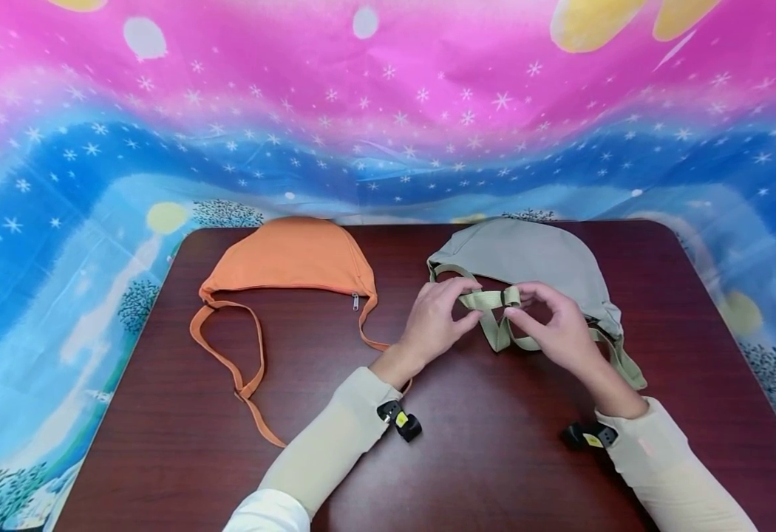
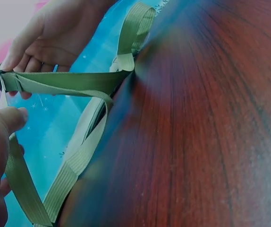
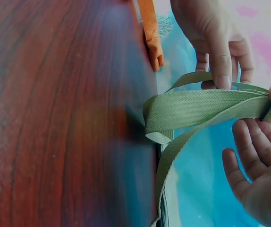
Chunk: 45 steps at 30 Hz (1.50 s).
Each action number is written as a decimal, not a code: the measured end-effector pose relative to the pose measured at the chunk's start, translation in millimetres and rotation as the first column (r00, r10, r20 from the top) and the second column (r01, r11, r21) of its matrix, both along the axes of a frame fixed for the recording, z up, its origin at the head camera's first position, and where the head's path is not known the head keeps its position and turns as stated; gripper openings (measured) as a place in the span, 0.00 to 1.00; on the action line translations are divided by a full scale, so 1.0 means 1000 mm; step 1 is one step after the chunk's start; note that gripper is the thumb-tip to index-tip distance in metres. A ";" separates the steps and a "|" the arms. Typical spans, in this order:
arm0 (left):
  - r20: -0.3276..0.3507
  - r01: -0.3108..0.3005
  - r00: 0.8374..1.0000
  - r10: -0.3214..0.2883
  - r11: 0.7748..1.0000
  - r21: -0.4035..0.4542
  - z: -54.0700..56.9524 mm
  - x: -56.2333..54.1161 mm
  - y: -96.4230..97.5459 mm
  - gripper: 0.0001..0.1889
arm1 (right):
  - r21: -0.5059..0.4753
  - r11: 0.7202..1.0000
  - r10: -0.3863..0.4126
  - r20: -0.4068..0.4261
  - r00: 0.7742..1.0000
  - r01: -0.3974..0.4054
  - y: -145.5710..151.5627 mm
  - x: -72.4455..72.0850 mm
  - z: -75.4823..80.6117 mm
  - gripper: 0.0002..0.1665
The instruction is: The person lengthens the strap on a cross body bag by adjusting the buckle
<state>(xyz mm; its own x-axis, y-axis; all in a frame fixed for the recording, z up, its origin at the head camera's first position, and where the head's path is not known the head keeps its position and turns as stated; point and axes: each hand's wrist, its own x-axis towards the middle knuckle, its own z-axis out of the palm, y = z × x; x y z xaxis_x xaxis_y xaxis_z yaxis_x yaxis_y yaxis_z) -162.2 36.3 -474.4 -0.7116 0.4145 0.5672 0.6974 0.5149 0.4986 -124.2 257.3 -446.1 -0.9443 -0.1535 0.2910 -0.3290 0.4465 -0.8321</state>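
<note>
A grey-green shoulder bag (image 1: 541, 255) lies at the back right of the table. Its olive webbing strap (image 1: 484, 299) is lifted in front of it, between both hands. With thumb and fingers my left hand (image 1: 434, 318) pinches the strap's left part. My right hand (image 1: 557, 325) pinches it at the dark slider buckle (image 1: 504, 298). In the right wrist view the strap (image 3: 187, 111) runs doubled toward the right thumb, and the left hand (image 3: 220, 47) holds it from above. Loops of strap (image 2: 93, 142) hang below the hands in the left wrist view.
An orange shoulder bag (image 1: 295, 255) lies at the back left, its strap (image 1: 258, 369) trailing toward the front and passing under my left forearm. A metal zip pull (image 1: 355, 301) hangs at its right corner. The dark wooden table (image 1: 488, 458) meets a printed cloth backdrop (image 1: 388, 133).
</note>
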 end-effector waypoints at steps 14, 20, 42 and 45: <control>-0.014 0.029 0.999 -0.029 1.000 -0.005 0.002 -0.001 -0.002 0.18 | -0.016 1.000 0.023 -0.003 1.000 -0.023 0.001 -0.002 -0.003 0.18; -0.011 0.041 0.999 -0.042 0.999 -0.024 0.003 -0.002 -0.001 0.18 | -0.011 0.998 0.054 0.031 0.998 -0.054 -0.005 -0.006 -0.006 0.17; 0.037 -0.004 0.999 0.004 1.000 0.011 0.000 -0.005 -0.005 0.15 | -0.009 1.000 0.019 0.112 0.994 -0.018 -0.008 -0.009 -0.008 0.16; 0.040 0.003 0.999 -0.003 1.000 0.010 -0.001 -0.005 -0.005 0.14 | -0.010 1.000 0.022 0.110 0.994 -0.021 -0.008 -0.010 -0.009 0.16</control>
